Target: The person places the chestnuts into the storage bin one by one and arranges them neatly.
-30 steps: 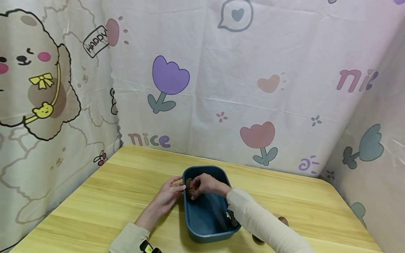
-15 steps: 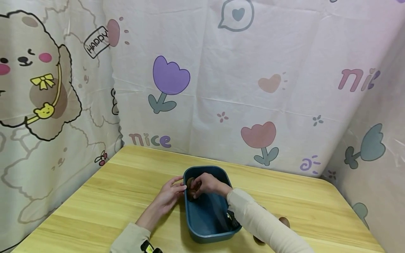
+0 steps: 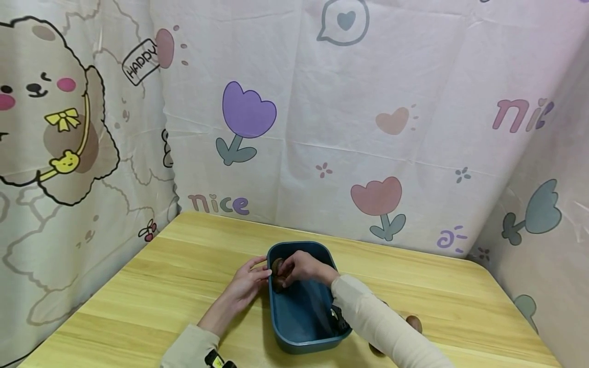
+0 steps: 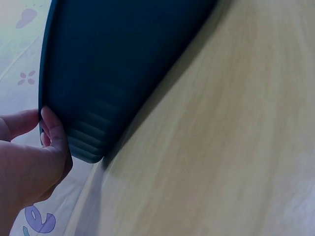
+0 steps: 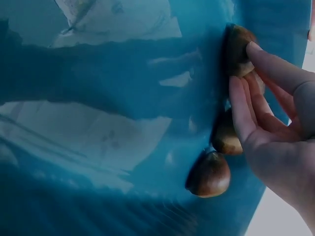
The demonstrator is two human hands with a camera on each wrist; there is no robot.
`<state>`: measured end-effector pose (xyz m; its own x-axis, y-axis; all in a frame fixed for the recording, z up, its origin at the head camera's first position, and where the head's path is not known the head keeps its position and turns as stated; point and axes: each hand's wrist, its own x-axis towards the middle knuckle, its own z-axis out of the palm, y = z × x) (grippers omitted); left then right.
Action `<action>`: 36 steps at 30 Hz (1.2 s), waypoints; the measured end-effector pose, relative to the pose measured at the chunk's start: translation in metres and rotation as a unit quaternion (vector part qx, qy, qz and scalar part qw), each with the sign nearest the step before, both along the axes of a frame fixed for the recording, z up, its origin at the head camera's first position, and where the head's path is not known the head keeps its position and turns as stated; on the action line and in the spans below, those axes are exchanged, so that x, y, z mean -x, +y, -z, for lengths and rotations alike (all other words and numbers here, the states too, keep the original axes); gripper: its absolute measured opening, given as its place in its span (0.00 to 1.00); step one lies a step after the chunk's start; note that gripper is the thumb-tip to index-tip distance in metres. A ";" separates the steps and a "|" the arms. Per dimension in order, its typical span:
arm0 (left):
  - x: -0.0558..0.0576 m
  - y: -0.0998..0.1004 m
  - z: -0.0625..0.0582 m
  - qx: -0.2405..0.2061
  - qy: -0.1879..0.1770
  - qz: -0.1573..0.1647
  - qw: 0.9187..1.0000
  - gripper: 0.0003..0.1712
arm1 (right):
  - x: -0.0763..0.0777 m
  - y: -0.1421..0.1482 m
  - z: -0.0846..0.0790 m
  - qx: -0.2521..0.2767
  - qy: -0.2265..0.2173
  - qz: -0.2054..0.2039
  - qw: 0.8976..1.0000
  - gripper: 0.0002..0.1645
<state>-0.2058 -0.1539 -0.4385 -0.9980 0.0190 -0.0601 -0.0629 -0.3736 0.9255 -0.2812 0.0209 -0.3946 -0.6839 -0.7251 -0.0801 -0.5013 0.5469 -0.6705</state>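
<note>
In the head view a dark blue rectangular box [image 3: 301, 312] stands on the table. At its left wall my left hand [image 3: 245, 283] holds the rim; in the left wrist view that hand [image 4: 39, 157] has thumb and fingers at the rim. My right hand [image 3: 301, 268] reaches into the box near the far left. Seen from the right wrist, the right hand [image 5: 275, 103] pinches a brown chestnut [image 5: 240, 49] against the box wall. Below it lie a second chestnut [image 5: 227, 135], partly behind the fingers, and a third chestnut [image 5: 210, 176], all in a row along that wall.
Another chestnut [image 3: 414, 323] lies on the wooden table [image 3: 193, 255] right of the box. One more chestnut [image 3: 376, 349] is partly hidden under the right sleeve [image 3: 382, 319]. A patterned cloth [image 3: 313, 128] hangs behind the table.
My right fingertips have shifted slightly up and right inside the box, so more of the chestnuts at the left wall shows. The left hand stays at the rim.
</note>
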 end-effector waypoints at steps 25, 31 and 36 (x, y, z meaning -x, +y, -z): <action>0.001 0.002 0.000 0.000 -0.001 -0.002 1.000 0.28 | -0.008 0.097 -0.050 0.142 -0.028 0.074 0.987 0.22; 0.001 0.002 0.000 0.004 -0.005 -0.004 1.000 0.29 | -0.013 0.137 -0.033 0.146 -0.026 0.117 0.982 0.20; 0.001 0.001 -0.001 0.010 -0.002 0.000 1.000 0.29 | -0.018 0.166 -0.020 0.144 -0.034 0.140 0.979 0.19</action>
<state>-0.2065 -0.1525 -0.4379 -0.9978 0.0174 -0.0644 -0.0664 -0.3555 0.9323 -0.2628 0.1867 -0.3746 -0.8590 -0.5098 0.0479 -0.3078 0.4393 -0.8440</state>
